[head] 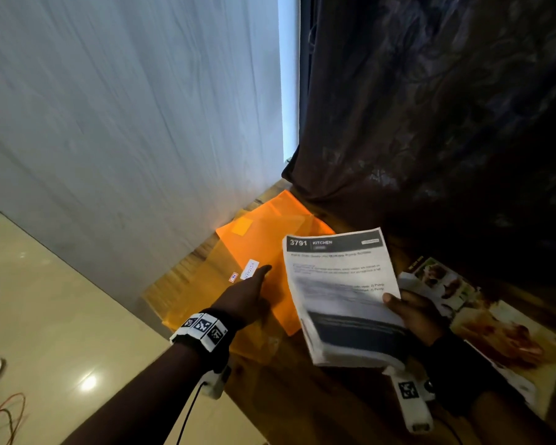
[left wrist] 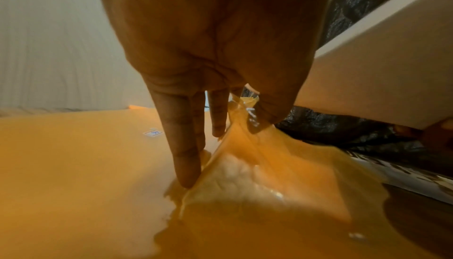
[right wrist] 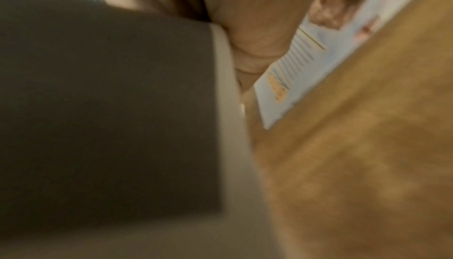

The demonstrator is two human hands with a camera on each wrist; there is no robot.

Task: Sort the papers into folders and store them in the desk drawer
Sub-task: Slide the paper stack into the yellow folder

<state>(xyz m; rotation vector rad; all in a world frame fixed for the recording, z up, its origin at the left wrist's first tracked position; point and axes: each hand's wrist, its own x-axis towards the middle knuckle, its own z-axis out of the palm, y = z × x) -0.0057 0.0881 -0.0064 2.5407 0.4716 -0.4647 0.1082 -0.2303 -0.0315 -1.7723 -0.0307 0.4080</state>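
Note:
Orange translucent folders (head: 270,239) lie overlapped on the wooden desk (head: 318,406), one with a white label (head: 249,269). My left hand (head: 254,284) reaches over the top folder (left wrist: 73,166). In the left wrist view its thumb and fingers (left wrist: 186,156) pinch the folder's cover sheet (left wrist: 257,166), which rises to a peak between them. My right hand (head: 414,309) grips a stack of printed papers (head: 341,293) headed "3791 KITCHEN", held above the desk just right of the folders. The right wrist view is blurred and shows only the stack (right wrist: 98,108) and my hand (right wrist: 257,21).
Colour printed sheets with food pictures (head: 495,329) lie on the desk to the right, under my right hand. A dark curtain (head: 430,123) hangs behind the desk and a white curtain (head: 126,107) to its left. The tiled floor (head: 45,316) with loose wires (head: 4,412) is at left.

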